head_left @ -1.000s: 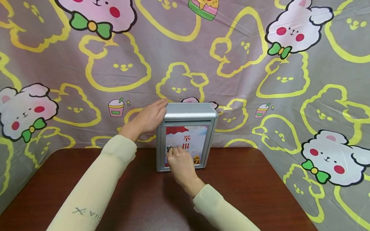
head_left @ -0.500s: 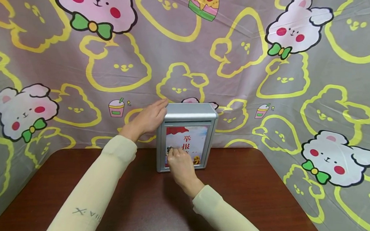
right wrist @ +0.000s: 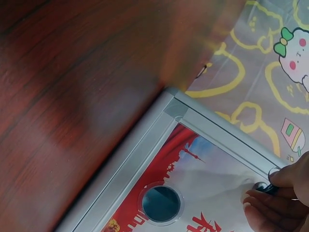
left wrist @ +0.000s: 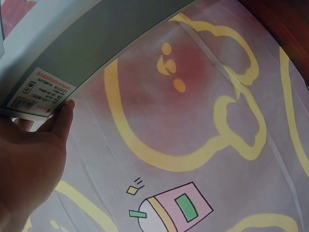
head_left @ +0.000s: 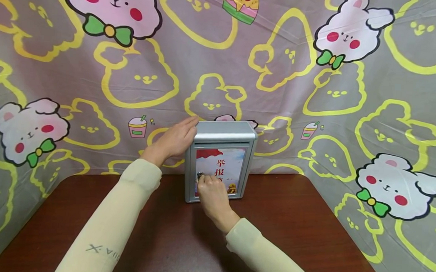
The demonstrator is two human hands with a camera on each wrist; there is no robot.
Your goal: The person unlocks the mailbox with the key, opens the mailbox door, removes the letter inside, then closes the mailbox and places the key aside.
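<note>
A silver-grey metal box (head_left: pixel 227 132) stands upright on the table, its front carrying a poster (head_left: pixel 235 162) with red Chinese characters. My left hand (head_left: pixel 176 137) rests on the box's upper left corner, fingers laid along the edge. The left wrist view has its fingertips beside a printed label (left wrist: pixel 39 92) on the side panel. With thumb and curled fingers, my right hand (head_left: pixel 214 194) pinches a small key (right wrist: pixel 271 187) at a round lock (right wrist: pixel 261 185) on the front's left edge. Most of the key is hidden by the fingers.
A reddish-brown wooden table (head_left: pixel 291 223) bears the box near its back edge. Behind and on both sides hangs a grey curtain (head_left: pixel 272 102) with cartoon rabbits. The box's front has a round window (right wrist: pixel 161 203) low down.
</note>
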